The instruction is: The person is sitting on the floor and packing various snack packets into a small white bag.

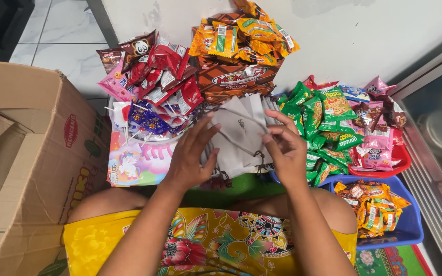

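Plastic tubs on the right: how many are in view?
2. A red plastic tub holds pink and green snack packets; a blue plastic tub in front of it holds orange packets. Others may lie hidden beneath the snack piles.

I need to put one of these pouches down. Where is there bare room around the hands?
Little room. One free patch: the green mat between the grey drawstring pouches and the person's knees. A tiled floor strip lies beyond the cardboard box. Crowded: red snack packets, green snack packets, blue tray.

grey pouches (239, 134) | green snack packets (317, 118) | blue tray (410, 225)
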